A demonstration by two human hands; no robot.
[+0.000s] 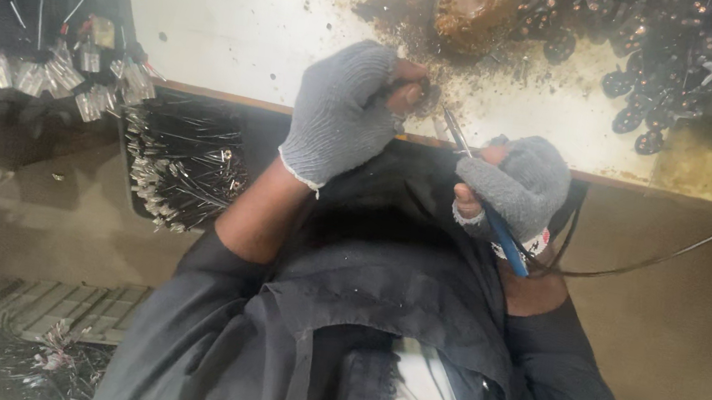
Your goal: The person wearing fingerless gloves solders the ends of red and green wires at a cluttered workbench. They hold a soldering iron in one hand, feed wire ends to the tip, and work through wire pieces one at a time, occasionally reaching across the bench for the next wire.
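My left hand (340,115), in a grey fingerless glove, is closed around a small dark piece (420,94) pinched at the fingertips, at the front edge of the white worktable (243,11). My right hand (518,189), also in a grey glove, grips a blue-handled tool (506,243). The tool's thin metal tip (455,131) points up and left toward the pinched piece. A black cable (660,258) trails off to the right from the tool hand. Both hands are close together above my dark shirt.
Brown residue and a brown lump (475,5) stain the table's far side. Several dark round parts (666,76) lie at the upper right. Bundles of wired parts (43,67) hang at the left, above a black bin of wires (183,159).
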